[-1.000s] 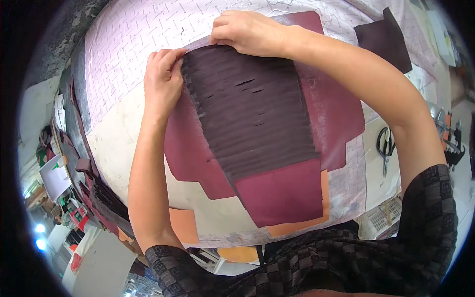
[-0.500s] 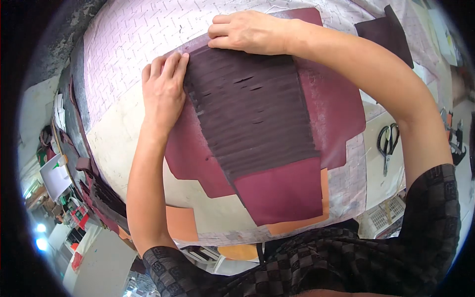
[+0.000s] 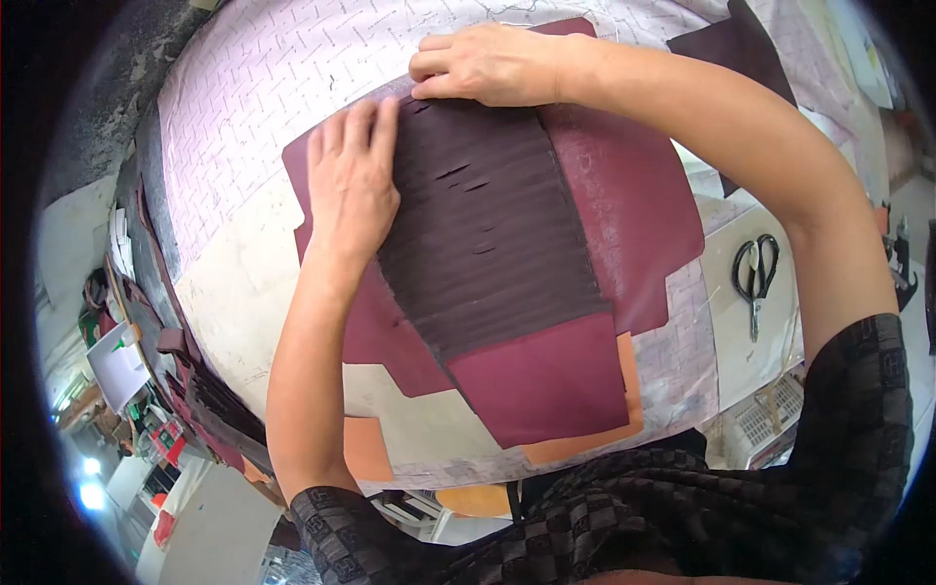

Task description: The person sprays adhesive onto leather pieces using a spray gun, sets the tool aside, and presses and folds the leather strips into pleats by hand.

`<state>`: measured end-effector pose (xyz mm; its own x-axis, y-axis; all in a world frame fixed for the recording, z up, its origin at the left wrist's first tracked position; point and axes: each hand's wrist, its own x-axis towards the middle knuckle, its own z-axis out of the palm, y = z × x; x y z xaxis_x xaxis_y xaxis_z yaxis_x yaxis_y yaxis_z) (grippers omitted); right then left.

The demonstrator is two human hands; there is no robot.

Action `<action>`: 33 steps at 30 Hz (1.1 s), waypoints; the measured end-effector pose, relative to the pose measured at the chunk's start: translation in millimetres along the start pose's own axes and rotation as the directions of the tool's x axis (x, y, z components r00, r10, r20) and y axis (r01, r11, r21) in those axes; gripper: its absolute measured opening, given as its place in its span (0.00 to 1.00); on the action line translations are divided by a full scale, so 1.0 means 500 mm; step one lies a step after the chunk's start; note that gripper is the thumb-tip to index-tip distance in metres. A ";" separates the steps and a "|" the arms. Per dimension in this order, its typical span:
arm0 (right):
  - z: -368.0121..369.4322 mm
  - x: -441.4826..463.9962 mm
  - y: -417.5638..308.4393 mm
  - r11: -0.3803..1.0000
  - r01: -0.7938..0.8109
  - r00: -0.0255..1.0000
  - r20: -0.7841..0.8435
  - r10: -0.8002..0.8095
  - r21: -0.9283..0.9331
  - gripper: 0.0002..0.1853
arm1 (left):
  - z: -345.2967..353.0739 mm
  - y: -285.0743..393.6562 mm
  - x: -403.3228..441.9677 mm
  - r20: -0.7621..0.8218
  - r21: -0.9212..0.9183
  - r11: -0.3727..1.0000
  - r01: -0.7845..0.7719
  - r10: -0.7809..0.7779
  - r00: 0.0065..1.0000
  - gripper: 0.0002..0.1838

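Observation:
A dark ribbed sheet (image 3: 497,224) with several small slits lies over a maroon panel (image 3: 639,205) with stepped lower corners. Below the ribbed part, a smooth maroon section (image 3: 536,380) extends toward my body. My left hand (image 3: 353,180) lies flat on the sheet's upper left edge, fingers stretched out and slightly blurred. At the top edge rests my right hand (image 3: 487,66), its fingers bent and pressed down on the sheet's border; whether they pinch the edge is hidden.
Black-handled scissors (image 3: 755,283) lie at the right. A dark loose piece (image 3: 736,54) is at the upper right. Orange pieces (image 3: 367,447) show near the front edge. Dark strips (image 3: 210,414) hang at the left, and a white tray (image 3: 119,369) stands beyond.
My left hand has gone from pinching the top left corner to lying flat, and has moved right. The sheet and panel have shifted slightly left. My right hand stays at the top edge.

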<state>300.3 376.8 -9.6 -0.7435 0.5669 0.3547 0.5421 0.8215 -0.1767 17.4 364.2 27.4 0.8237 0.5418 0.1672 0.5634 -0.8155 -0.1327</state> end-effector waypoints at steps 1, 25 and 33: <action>-0.004 -0.001 -0.005 1.000 -0.006 1.000 0.016 0.006 -0.004 0.19 | 0.001 0.011 0.013 -0.017 -0.045 0.999 -0.024 0.023 1.000 0.33; 0.005 -0.061 -0.127 0.937 -0.217 0.975 -0.015 0.221 -0.276 0.23 | 0.037 -0.001 -0.064 -0.098 -0.095 0.990 0.102 -0.111 0.989 0.28; -0.003 -0.026 -0.251 0.953 -0.297 0.951 -0.113 0.289 -0.063 0.26 | 0.047 0.094 -0.099 -0.077 -0.236 0.954 0.184 -0.207 0.975 0.29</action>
<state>242.6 266.1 9.2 -0.5065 0.7692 0.3896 0.7616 0.6109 -0.2161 4.7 303.8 -10.2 0.6821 0.6813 0.2656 0.6736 -0.7268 0.1346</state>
